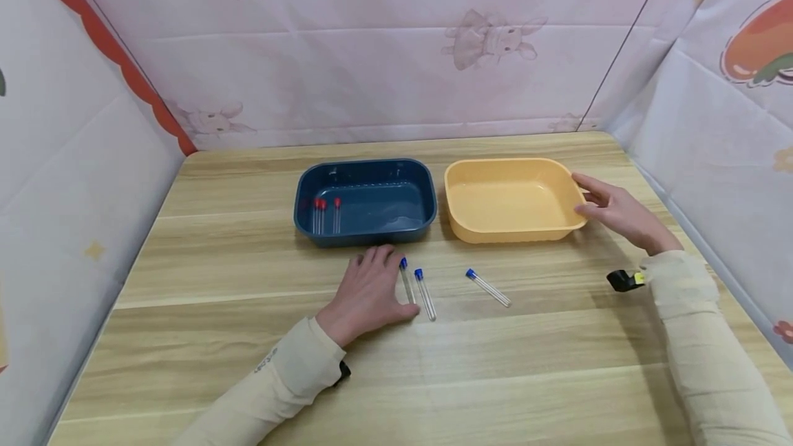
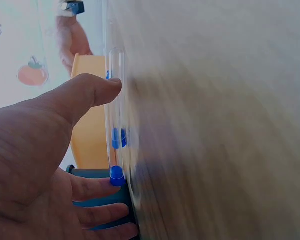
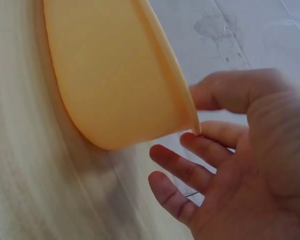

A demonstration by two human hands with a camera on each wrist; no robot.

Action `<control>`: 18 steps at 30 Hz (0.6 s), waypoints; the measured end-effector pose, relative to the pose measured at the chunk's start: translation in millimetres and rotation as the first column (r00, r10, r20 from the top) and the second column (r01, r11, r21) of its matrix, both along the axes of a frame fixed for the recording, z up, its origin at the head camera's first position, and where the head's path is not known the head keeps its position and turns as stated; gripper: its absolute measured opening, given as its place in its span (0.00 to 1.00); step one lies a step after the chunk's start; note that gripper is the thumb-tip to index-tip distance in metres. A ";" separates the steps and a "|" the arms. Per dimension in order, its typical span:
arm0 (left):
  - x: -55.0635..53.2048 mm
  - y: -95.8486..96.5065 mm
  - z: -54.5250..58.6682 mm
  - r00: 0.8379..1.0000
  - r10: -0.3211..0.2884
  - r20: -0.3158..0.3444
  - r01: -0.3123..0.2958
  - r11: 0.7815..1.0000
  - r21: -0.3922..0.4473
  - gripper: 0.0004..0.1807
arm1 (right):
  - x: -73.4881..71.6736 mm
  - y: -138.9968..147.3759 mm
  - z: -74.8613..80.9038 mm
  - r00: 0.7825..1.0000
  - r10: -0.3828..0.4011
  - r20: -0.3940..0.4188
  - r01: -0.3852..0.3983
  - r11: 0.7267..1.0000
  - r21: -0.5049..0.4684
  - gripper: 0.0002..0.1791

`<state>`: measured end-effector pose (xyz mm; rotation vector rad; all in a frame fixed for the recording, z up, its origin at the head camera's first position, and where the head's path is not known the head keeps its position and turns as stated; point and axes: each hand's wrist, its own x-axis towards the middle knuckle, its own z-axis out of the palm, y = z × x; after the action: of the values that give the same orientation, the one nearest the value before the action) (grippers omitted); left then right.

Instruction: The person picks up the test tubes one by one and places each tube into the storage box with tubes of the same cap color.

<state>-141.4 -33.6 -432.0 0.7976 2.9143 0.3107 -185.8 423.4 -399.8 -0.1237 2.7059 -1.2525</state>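
My left hand (image 1: 370, 288) is low over the table, thumb and index finger spread along a clear tube with a blue cap (image 1: 404, 263). In the left wrist view, the index fingertip is right at the near blue cap (image 2: 116, 176) and the thumb overlaps the clear tube. Beside it lies a second blue-capped tube (image 1: 425, 294), with a third blue-capped tube (image 1: 489, 288) farther right. My right hand (image 1: 619, 210) pinches the right rim of a yellow tray (image 1: 514, 234); in the right wrist view, the thumb reaches behind the rim and the other fingers (image 3: 182, 167) stay outside.
A dark blue tray (image 1: 372, 238) stands left of the yellow one, just beyond my left hand. Several red-capped tubes (image 1: 337, 215) lean in its left part. Printed cloth walls (image 1: 372, 81) enclose the wooden table (image 1: 248, 336) at the back and sides.
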 end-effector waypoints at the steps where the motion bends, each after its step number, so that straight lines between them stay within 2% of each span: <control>1: -0.4 -0.4 0.6 1.000 0.003 0.000 -0.003 1.000 0.001 0.48 | 1.7 0.8 0.1 1.000 0.005 0.000 -0.005 1.000 0.000 0.40; 7: -2.6 -1.8 3.1 1.000 0.011 -0.013 -0.011 1.000 0.012 0.48 | 11.6 3.2 0.6 1.000 0.016 0.004 -0.016 0.999 -0.033 0.41; 14: -3.1 -2.1 5.8 1.000 0.029 -0.005 -0.029 0.999 0.029 0.49 | 15.5 4.4 -2.6 0.999 0.026 0.019 -0.025 0.998 -0.052 0.43; 18: -0.5 -1.2 11.2 1.000 0.028 0.001 -0.028 0.998 0.054 0.50 | 17.7 5.6 -5.2 0.999 0.044 0.018 -0.043 0.997 -0.069 0.43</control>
<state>-141.9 -34.8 -420.8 0.7643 2.9306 0.3941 -168.1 429.0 -405.0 -0.1769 2.6299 -1.3280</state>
